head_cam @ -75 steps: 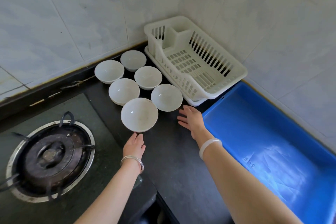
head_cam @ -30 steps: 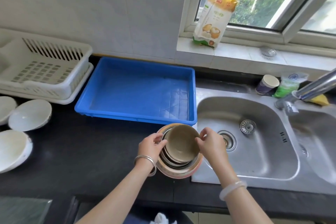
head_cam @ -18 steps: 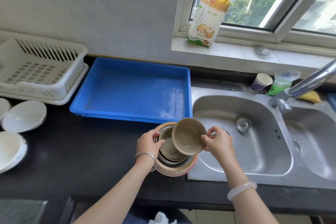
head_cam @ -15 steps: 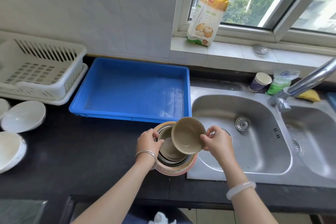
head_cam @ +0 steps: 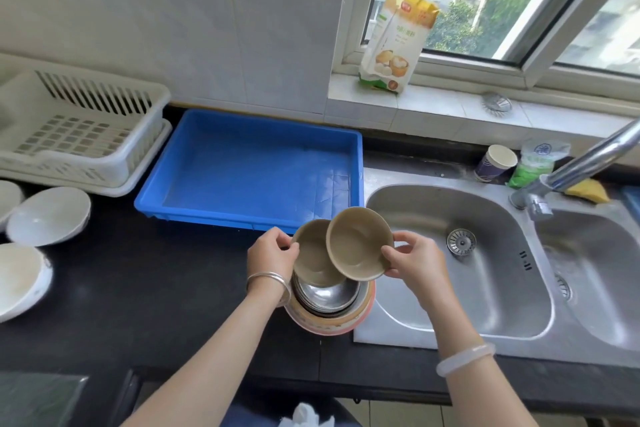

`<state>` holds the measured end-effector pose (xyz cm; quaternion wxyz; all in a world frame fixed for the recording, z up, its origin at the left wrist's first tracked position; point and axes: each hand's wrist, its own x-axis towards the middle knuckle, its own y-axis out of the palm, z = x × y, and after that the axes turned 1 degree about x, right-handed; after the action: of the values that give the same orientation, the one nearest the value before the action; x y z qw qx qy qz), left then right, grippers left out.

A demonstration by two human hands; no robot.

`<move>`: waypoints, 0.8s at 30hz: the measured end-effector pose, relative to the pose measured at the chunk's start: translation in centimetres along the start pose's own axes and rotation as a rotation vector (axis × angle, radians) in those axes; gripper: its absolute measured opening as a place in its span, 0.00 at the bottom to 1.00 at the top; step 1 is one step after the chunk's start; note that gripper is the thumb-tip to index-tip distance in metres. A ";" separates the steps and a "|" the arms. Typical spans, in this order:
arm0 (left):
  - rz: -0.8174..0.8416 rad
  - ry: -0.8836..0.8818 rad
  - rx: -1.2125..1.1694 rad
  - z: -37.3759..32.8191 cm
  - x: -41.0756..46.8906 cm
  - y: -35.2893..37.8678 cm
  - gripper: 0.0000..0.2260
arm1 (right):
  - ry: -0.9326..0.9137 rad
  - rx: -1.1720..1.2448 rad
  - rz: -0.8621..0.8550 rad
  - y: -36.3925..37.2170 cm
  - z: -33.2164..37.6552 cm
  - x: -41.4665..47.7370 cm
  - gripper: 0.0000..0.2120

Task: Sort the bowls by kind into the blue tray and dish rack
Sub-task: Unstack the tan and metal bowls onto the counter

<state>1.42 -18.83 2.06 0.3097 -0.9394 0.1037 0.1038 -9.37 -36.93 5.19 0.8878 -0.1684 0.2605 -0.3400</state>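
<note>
The black worktop (head_cam: 145, 288) carries the empty blue tray (head_cam: 180, 191) at centre and the dish rack (head_cam: 104, 163) at upper left. Below the tray, a tan bowl (head_cam: 356, 246) is gripped by the right hand (head_cam: 412, 260), another tan bowl (head_cam: 311, 260) by the left hand (head_cam: 273, 253), above a bowl stack (head_cam: 329, 312).

Blue tray (head_cam: 194, 170) lies open, dish rack (head_cam: 114, 166) alongside

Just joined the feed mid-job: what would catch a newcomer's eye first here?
Both hands at centre: the right hand holds a tan bowl tilted, the left hand grips a second tan bowl atop a bowl stack. Behind them sits the blue tray; white bowls wait far left.
</note>
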 end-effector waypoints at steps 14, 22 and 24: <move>-0.301 -0.325 -0.415 8.1 2.4 -11.0 0.07 | -0.166 -0.032 0.258 10.7 6.3 1.5 0.08; -0.536 -0.572 -0.575 16.2 1.9 -17.0 0.09 | -0.143 -0.062 0.495 23.8 9.6 1.7 0.06; -0.580 -0.613 -0.612 17.8 2.1 -18.0 0.09 | -0.141 -0.089 0.533 27.0 10.4 1.4 0.07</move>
<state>5.74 5.85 -2.40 0.0532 -0.9037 -0.2912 0.3094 11.45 -17.37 0.23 0.9536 -0.1559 0.2477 -0.0703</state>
